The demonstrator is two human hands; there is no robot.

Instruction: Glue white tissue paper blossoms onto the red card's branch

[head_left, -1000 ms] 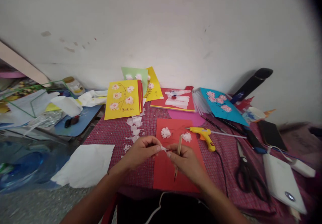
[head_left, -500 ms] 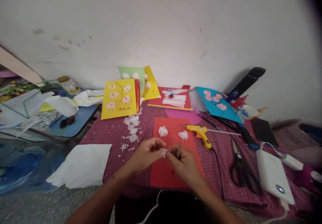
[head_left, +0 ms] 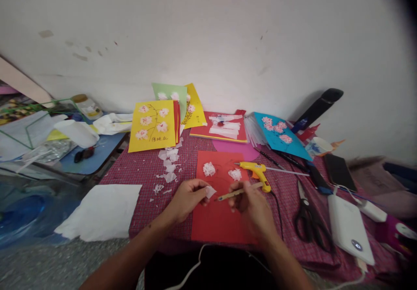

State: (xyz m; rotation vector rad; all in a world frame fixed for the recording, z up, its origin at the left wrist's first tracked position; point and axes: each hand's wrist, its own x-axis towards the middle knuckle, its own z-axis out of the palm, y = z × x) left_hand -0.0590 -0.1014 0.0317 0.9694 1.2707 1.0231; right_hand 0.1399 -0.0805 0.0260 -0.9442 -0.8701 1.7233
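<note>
My left hand (head_left: pixel 192 199) pinches a small piece of white tissue paper (head_left: pixel 210 191) over the left part of the red sheet (head_left: pixel 224 225). In my right hand (head_left: pixel 250 201) is a thin brown stick (head_left: pixel 228 194), its dark tip pointing left toward the tissue without touching it. Two crumpled white paper flowers, one on the left (head_left: pixel 209 169) and one on the right (head_left: pixel 235 174), lie on the upper part of the sheet. A yellow glue gun (head_left: pixel 256 167) rests across the sheet's upper right edge.
Tissue scraps (head_left: pixel 169 166) lie left of the red sheet, and a large white paper (head_left: pixel 100 212) is at the front left. Black scissors (head_left: pixel 308 222) and a white power bank (head_left: pixel 350 227) are at the right. Yellow flower cards (head_left: pixel 153 127) and a blue one (head_left: pixel 282 136) stand behind.
My hands have moved apart. The stick, upright in my right hand before, now lies nearly level and points left. The tissue piece stays in my left hand and shows as a flatter, pointed shape.
</note>
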